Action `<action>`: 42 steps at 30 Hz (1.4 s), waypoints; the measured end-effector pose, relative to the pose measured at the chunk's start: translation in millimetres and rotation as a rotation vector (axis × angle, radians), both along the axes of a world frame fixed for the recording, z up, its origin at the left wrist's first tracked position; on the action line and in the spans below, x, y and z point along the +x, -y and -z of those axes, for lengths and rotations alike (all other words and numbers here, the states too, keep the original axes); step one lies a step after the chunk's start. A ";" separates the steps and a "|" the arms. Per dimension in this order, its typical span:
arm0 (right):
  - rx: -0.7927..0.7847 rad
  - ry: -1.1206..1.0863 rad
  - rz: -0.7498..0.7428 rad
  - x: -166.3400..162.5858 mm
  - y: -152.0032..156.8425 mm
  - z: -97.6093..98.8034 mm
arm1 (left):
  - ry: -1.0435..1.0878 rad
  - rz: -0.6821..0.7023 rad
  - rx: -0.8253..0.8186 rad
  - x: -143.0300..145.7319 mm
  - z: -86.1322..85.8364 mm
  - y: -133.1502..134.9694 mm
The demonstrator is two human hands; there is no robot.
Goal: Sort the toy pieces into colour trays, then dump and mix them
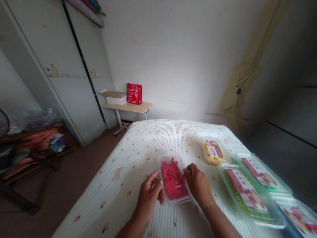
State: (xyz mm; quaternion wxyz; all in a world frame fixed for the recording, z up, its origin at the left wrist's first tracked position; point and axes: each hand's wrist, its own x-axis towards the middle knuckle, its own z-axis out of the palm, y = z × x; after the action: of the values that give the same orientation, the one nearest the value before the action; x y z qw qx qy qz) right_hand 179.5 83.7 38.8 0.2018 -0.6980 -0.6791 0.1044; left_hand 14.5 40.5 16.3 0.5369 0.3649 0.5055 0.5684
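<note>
A clear plastic box (162, 159) full of small red pieces lies open on a white bed cover (138, 145) with red dots. My left hand (148, 193) rests against the box's left rim, fingers curled, thumb stretched toward the rim. My right hand (196, 183) sits at the box's right rim with its fingers bent onto the edge. Both hands touch the box from either side.
To the right lie a lidded box of yellow pieces (212, 151), two of green pieces (244, 193) (262, 173) and one with blue (299, 218). A small table (127, 106) carries a red bag (134, 93) at the far wall. A wardrobe (69, 72) and clutter stand left.
</note>
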 end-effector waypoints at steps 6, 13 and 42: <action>0.014 0.044 -0.001 -2.3 3.1 0.2 | 0.003 -0.054 0.027 0.9 0.9 -0.4; 0.026 0.046 -0.083 4.3 -2.3 0.0 | 0.048 -0.030 0.057 0.2 -0.7 0.2; -0.478 -1.038 -0.079 15.0 -9.3 -4.3 | 0.009 0.057 -0.013 -5.0 -10.8 -10.5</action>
State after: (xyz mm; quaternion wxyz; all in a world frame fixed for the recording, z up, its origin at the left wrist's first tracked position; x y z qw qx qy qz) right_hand 194.5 93.0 43.2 0.3415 -0.5557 -0.4742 0.5914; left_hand 9.5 51.0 27.2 0.5574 0.3730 0.4964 0.5512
